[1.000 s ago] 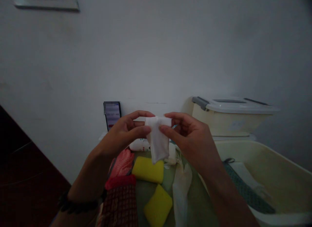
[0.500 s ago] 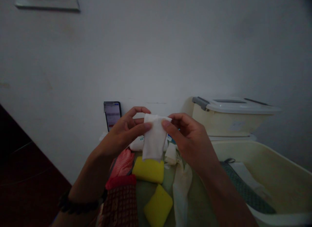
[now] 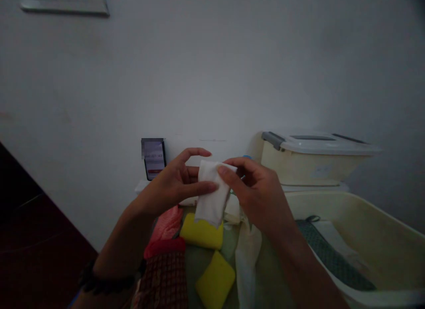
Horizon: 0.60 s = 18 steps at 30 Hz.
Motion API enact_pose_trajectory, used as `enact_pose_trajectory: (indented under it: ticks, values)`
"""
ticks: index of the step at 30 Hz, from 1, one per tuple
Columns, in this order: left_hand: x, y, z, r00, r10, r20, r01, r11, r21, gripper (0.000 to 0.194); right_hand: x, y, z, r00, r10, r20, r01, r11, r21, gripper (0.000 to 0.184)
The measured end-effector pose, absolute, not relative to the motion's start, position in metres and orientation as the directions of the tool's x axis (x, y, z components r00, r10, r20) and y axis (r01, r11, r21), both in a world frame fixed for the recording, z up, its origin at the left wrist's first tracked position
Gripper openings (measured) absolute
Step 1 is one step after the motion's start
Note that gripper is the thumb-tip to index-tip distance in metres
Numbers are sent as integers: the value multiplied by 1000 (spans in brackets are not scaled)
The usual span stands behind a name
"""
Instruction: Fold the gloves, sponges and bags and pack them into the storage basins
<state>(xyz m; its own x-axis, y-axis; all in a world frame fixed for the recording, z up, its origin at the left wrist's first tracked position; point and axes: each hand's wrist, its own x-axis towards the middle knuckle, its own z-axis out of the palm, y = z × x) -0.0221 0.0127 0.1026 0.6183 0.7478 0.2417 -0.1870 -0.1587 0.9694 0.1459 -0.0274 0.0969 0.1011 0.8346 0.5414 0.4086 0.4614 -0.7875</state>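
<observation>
- White cloth (image 3: 210,205) hangs between our hands, above the tabletop (image 3: 194,264), its lower edge free.
- Our right hand (image 3: 262,194) pinches its upper right part between thumb and fingers, seemingly so the weight hangs from the top and the cloth falls fairly flat.
- Our left hand (image 3: 171,183) lays its thumb across the front, near the left side, while the index finger stands lifted off the top edge. We can't tell whether the fingers behind grip it; the cloth hides them.
- Holding it up this way gives both thumbs room, well off the things beneath.
- Below lie an upper sponge (image 3: 202,231) and a lower sponge (image 3: 215,282), both yellow, with checked fabric (image 3: 166,278) to the left and pale fabric (image 3: 247,251) to the right. They would crowd any laying-down here.
- Against the wall (image 3: 212,79) leans a phone (image 3: 154,160), probably so its screen faces us.
- At the right, our forearm passes close by the tub (image 3: 381,296), which holds a green mat (image 3: 335,256); a lidded box (image 3: 312,167) sits behind.
</observation>
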Motion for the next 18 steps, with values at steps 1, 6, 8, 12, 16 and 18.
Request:
enact_pose_trajectory:
  ticks: [1,6,8,12,16,18]
  values:
    - [-21,13,102,631,743,222,-172,-145,974,55,146,-27,97,117,835,537,390,459,-798,21]
    - [-13,15,96,638,749,177,-140,-113,984,65,145,-25,96,179,836,518,294,457,-839,19]
    - [-14,16,95,625,760,176,-132,-120,984,67,144,-25,96,192,842,505,224,463,-857,17]
    - [-22,14,96,656,708,262,-157,-211,965,87,141,-22,93,203,851,485,61,484,-873,13]
    - [-25,12,98,677,652,341,-176,-307,935,74,141,-20,91,174,856,488,-17,498,-867,12]
    - [-22,14,97,652,663,369,-169,-347,922,55,142,-20,92,138,862,488,19,490,-872,10]
